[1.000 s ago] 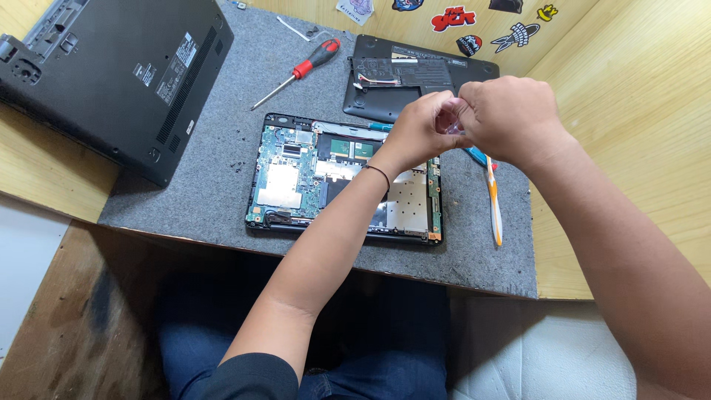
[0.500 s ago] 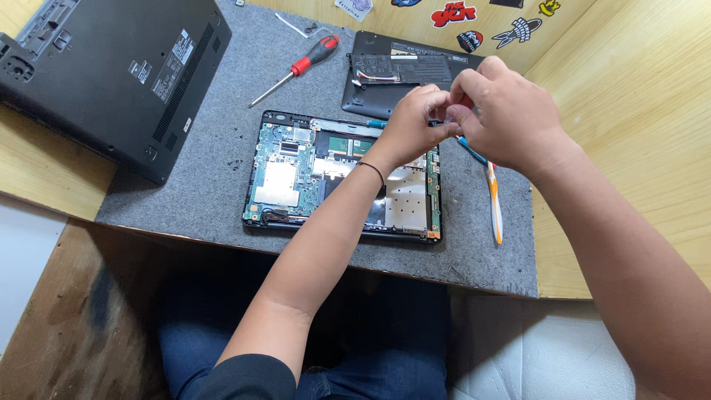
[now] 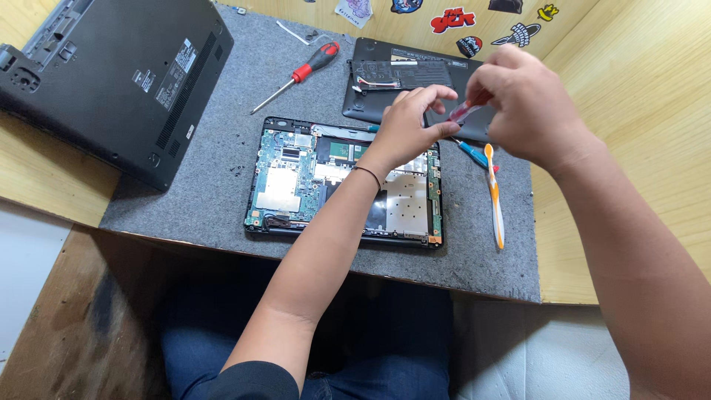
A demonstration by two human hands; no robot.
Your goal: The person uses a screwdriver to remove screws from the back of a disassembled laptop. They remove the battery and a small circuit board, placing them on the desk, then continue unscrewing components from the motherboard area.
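A coarse grey felt mat (image 3: 200, 200) covers the wooden bench, and far out to the left of both hands lies a closed black laptop (image 3: 111, 74), matte plastic and slab-shaped, underside up. Directly beneath the left hand (image 3: 407, 122) sits an opened laptop chassis (image 3: 296, 185) showing green circuit board and dull metal shielding, with a detached black bottom cover (image 3: 385, 81) just beyond the knuckles. The left hand's fingers are curled, touching the right hand (image 3: 529, 104), which pinches a small translucent pink-red piece (image 3: 465, 112); below it lies a slim orange-and-white toothbrush (image 3: 495, 200), and a red-handled screwdriver (image 3: 300, 72) rests off to the left.
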